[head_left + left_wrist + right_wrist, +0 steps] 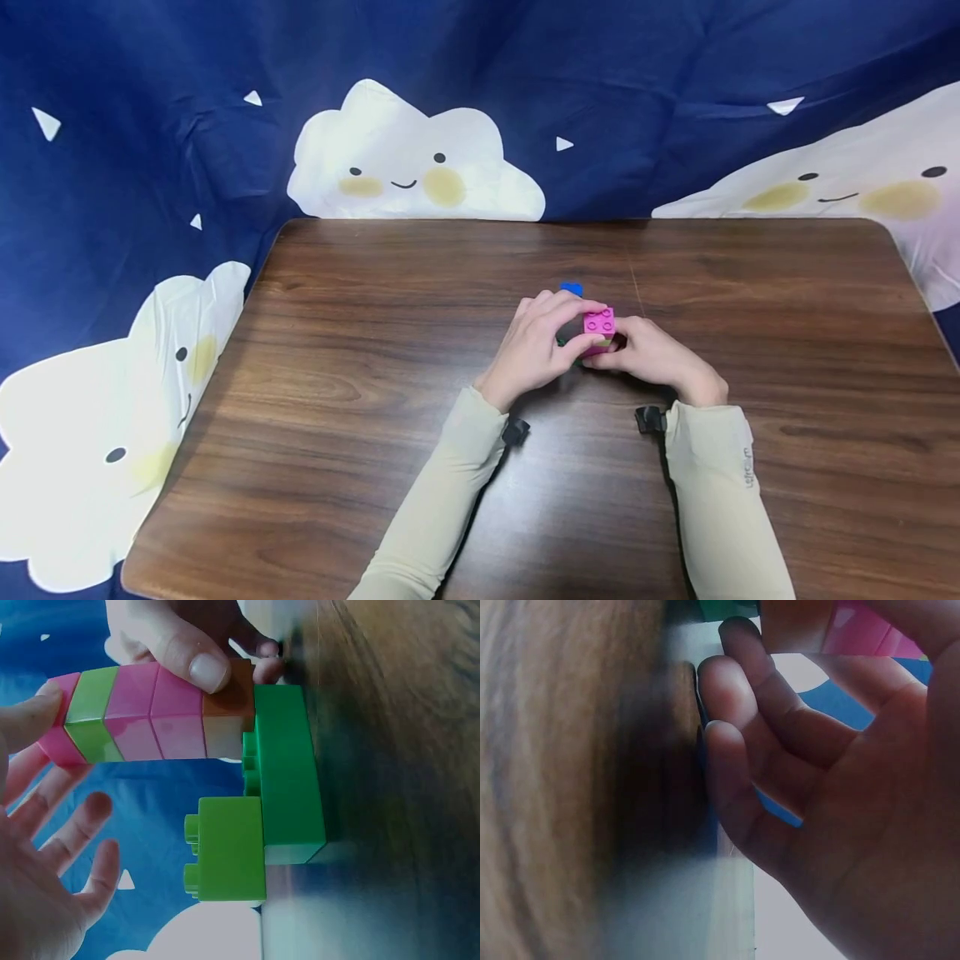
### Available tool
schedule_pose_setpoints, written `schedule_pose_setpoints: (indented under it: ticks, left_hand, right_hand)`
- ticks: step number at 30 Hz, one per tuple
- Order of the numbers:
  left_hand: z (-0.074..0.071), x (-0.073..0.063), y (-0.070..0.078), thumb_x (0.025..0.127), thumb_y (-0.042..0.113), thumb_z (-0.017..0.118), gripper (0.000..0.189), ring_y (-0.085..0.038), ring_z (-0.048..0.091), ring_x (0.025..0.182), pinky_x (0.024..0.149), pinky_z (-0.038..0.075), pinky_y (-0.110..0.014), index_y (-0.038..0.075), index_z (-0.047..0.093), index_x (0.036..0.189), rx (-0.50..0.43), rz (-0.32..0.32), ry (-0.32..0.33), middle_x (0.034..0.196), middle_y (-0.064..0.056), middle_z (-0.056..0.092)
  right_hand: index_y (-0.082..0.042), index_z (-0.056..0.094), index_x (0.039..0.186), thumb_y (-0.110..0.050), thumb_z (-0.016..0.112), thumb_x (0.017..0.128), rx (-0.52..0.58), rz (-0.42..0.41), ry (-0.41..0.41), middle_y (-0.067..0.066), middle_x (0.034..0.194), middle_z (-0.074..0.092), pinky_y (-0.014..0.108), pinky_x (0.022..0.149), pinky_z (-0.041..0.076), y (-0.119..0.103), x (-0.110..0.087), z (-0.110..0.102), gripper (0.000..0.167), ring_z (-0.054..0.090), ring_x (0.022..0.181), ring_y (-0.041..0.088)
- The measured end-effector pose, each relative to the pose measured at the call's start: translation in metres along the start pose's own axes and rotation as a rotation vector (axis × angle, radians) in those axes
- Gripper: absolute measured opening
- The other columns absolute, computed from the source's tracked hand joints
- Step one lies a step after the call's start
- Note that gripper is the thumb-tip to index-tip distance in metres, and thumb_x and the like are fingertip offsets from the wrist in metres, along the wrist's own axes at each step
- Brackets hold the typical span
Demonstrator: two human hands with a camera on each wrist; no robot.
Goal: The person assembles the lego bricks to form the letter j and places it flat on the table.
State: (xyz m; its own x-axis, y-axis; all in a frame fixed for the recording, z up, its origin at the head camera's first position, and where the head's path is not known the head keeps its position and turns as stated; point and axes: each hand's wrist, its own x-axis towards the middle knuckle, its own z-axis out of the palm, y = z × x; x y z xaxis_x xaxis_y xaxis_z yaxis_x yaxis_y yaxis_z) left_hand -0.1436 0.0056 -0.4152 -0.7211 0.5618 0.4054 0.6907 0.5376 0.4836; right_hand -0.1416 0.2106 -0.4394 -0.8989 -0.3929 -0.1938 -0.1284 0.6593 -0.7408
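A tower of stacked toy bricks stands near the middle of the table. My left hand [534, 343] pinches its top pink brick [599, 322] between thumb and fingers. Under that brick come a lime brick [91, 712], two more pink bricks [154, 712] and a brown brick [229, 694]. My right hand [660, 354] grips the tower low down, its thumb across the lower pink and brown bricks. At the bottom lies a long green brick [285, 772]. A second lime brick [229, 847] sits beside the tower at the green brick's other end.
Just beyond my left hand a blue piece [572, 289] shows, partly hidden. The brown wooden table [360, 333] extends around both hands. A dark blue curtain [615, 75] with cloud faces hangs behind the far edge. Black straps [649, 419] are at the wrists.
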Motion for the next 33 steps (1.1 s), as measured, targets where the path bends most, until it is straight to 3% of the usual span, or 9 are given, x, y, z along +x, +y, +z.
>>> schedule_pose_setpoints:
  ticks: [5,14,33]
  left_hand:
    - [-0.0025,0.0000,0.0017,0.092,0.040,0.063,0.035,-0.007,0.054,0.097,0.083,0.036,-0.027,0.025,0.064,0.124,0.028,0.011,0.003,0.119,0.011,0.065]
    - [-0.0007,0.0010,0.0011,0.089,0.041,0.066,0.036,-0.006,0.056,0.097,0.080,0.035,-0.025,0.027,0.064,0.123,-0.003,-0.009,0.022,0.119,0.011,0.066]
    - [-0.0017,0.0005,0.0020,0.086,0.038,0.071,0.039,-0.012,0.056,0.099,0.079,0.036,-0.025,0.028,0.063,0.122,-0.082,-0.072,-0.034,0.119,0.011,0.065]
  right_hand:
    - [-0.015,0.068,0.091,-0.031,0.079,0.079,-0.005,-0.015,-0.001,-0.001,0.073,0.061,0.026,0.062,0.045,-0.0011,0.0007,-0.0017,0.022,0.054,0.071,0.015]
    - [-0.013,0.068,0.090,-0.031,0.078,0.080,-0.016,-0.023,0.004,-0.001,0.072,0.061,0.025,0.061,0.045,-0.0028,0.0002,-0.0044,0.023,0.054,0.068,0.014]
    - [-0.014,0.067,0.089,-0.035,0.079,0.079,-0.019,0.017,-0.004,0.001,0.069,0.058,0.027,0.057,0.042,-0.0015,-0.0008,-0.0011,0.027,0.052,0.064,0.015]
